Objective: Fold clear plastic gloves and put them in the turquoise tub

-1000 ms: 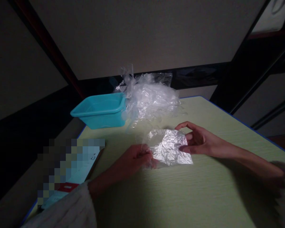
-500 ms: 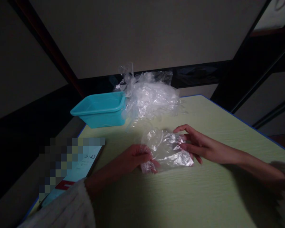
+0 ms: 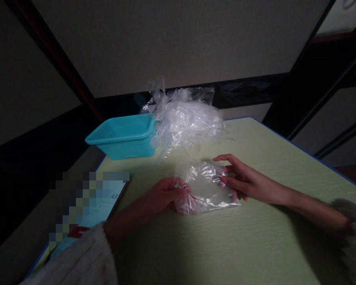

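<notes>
A crinkled clear plastic bag (image 3: 209,188) is held low over the table between my two hands. My left hand (image 3: 173,194) grips its left side, the thumb in front and the other fingers partly seen through the film. At the right side, my right hand (image 3: 240,178) pinches the bag between the thumb and fingers, while its index finger stretches out along the top edge. Some of my right fingertips are behind the plastic. Beyond the bag lies a heap of clear plastic bags (image 3: 192,118).
A turquoise plastic basin (image 3: 124,148) stands at the far left, touching the heap. A lit phone or tablet (image 3: 102,204), partly pixelated, lies near the left edge by my left forearm. The pale green table (image 3: 225,245) has a blue edge; a panel rises behind it.
Both hands and the bag have shifted very slightly left in view. My right fingers now sit a little more behind the film. The basin and heap look unchanged.
</notes>
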A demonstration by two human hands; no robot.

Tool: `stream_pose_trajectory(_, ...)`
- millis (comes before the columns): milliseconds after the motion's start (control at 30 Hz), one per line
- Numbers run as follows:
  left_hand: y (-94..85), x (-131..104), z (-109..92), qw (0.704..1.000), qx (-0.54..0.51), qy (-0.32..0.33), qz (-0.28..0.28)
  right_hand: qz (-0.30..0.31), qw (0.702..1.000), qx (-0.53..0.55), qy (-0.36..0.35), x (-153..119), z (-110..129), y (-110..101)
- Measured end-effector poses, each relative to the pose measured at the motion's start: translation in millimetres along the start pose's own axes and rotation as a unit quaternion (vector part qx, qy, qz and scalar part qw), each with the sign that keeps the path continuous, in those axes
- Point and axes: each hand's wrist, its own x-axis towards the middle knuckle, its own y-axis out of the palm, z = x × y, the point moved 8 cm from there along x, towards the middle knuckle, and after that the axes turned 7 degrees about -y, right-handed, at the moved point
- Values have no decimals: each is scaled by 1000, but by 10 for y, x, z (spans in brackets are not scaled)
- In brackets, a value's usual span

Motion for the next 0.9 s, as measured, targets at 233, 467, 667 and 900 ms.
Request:
stream_pose_trajectory(233, -97, -21, -109, 994, 87, 61, -36, -43, 999, 24, 9, 13, -41, -52)
stream_pose_trajectory(467, -143, -63, -121, 989, 127, 71, -36, -68, 997, 33, 11, 11, -55, -86)
stream_pose_trajectory(667, -118, -77, -106, 989, 119, 77, -33, -76, 996, 36, 7, 24, -63, -94)
stream_pose_trajectory(900, -29, -102, -130, 986, 146, 73, -30, -76, 996, 37, -2, 22, -56, -86)
